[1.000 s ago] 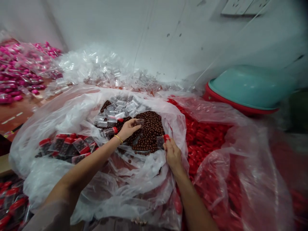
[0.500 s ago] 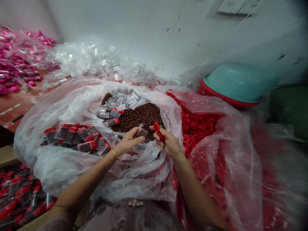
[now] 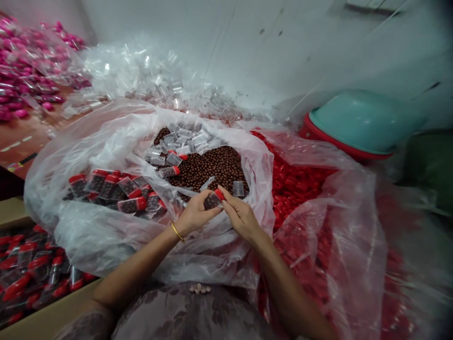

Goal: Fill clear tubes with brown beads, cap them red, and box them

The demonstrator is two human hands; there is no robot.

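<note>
My left hand [image 3: 197, 211] is closed around a small clear plastic jar [image 3: 211, 201] filled with brown balls. On the jar's mouth sits a red cap [image 3: 219, 194], pinched by the fingers of my right hand [image 3: 241, 216]. Whether the cap is fully seated I cannot tell. Just beyond both hands lies a heap of brown balls [image 3: 215, 165] in a white plastic bag [image 3: 260, 160]. Empty clear jars [image 3: 184, 137] rest on the heap's far side, and a single clear jar [image 3: 238, 188] stands near my right hand.
Filled red-capped jars [image 3: 116, 189] are piled on the bag at left, more in a cardboard box [image 3: 67, 302] below. Red caps [image 3: 293, 184] fill a bag at right. A teal basin [image 3: 364, 120] sits beyond; clear jars [image 3: 134, 75] and pink pieces [image 3: 28, 66] line the back.
My right hand has brought the red cap left onto the jar in my left hand. A clear jar now shows on the balls at right. The view has shifted slightly.
</note>
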